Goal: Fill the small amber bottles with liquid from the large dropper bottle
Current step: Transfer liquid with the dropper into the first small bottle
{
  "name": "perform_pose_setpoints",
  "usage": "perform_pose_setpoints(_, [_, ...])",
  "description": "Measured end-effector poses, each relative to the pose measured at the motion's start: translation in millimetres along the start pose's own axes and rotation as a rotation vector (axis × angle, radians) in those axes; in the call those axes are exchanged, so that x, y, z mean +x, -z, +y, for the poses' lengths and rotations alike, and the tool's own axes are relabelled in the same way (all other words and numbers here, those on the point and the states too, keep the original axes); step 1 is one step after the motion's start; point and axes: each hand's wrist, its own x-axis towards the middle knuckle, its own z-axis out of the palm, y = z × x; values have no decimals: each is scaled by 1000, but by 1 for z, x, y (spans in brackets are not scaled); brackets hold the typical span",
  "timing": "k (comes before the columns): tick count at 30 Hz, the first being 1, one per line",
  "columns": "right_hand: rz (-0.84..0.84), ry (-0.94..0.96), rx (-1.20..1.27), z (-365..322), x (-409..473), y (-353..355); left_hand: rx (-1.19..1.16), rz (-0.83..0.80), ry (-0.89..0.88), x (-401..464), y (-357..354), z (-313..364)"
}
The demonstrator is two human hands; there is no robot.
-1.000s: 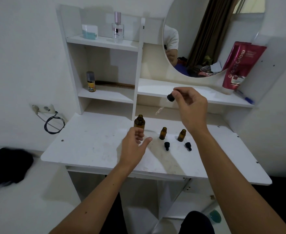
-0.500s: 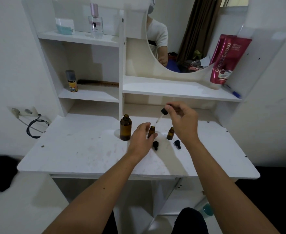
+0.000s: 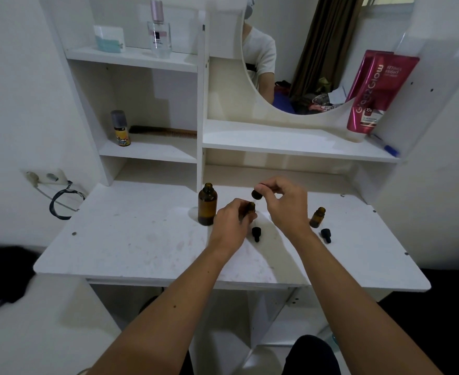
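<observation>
I judge I am at the dosing step: the dropper (image 3: 257,194) sits directly over the mouth of the first small amber bottle (image 3: 250,206), and the large dropper bottle (image 3: 207,205) stands uncapped on the bench (image 3: 130,239) just to the left of it.

My left hand (image 3: 232,226) is wrapped round that small bottle, fingers curled close about its body, so only the neck and rim show above them. It holds the bottle upright on the bench surface, as far as I can tell.

My right hand (image 3: 285,204) pinches the black rubber bulb of the dropper between thumb and forefinger, the other fingers loosely curled. The glass pipette below the bulb is hidden behind my left hand, so I cannot tell whether its tip is already inside the neck.

The second small amber bottle (image 3: 317,217) stands open to the right, apart from both hands, with its black cap (image 3: 325,235) lying just in front. Another black cap (image 3: 256,233) lies on the bench between my wrists.

The next move, as I see it, calls for a slow squeeze of the bulb while the left hand steadies the bottle, the tip centred in that narrow mouth. A tilt or a jolt would likely spill liquid on the bench.
</observation>
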Motion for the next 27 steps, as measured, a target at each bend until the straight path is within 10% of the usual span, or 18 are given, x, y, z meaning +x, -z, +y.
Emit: perform_pose_setpoints(27, [-14, -67, 29, -10, 5, 10, 14, -4, 19, 0, 4, 6])
